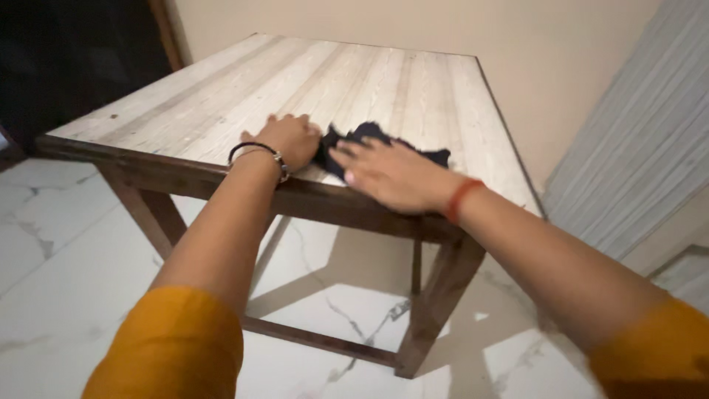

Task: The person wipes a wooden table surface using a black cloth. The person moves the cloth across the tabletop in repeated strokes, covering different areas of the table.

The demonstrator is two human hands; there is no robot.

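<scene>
Near the middle of the frame, a dark cloth [354, 140] lies crumpled on the pale wooden tabletop [332, 81], close to the front edge. It looks black or very dark blue, with ragged edges, and one end stretches toward the right of the picture.

From the head view, the left hand [289, 139] sits at the left end of the cloth, its fingers curled in a loose fist at the cloth's edge; whether that grip is truly clamped on the fabric cannot be told, since the fingertips are tucked under. A dark bangle and a thin metal bracelet [260, 154] circle that wrist.

The right hand [391, 174] lies flat on the cloth, palm down, with its grip apart and the fingers spread and pointing to the left of the frame. It covers the cloth's near part, and dark fabric shows beyond the fingers and past the back of the hand. A red thread band [462, 198] is tied at that wrist.

Both forearms come in from the bottom of the frame, with mustard-yellow sleeves [173, 347] at the lower corners. Below the tabletop, dark wooden legs [436, 303] stand on a white marbled floor [59, 258]. A beige wall [413, 26] fills the top of the picture.
</scene>
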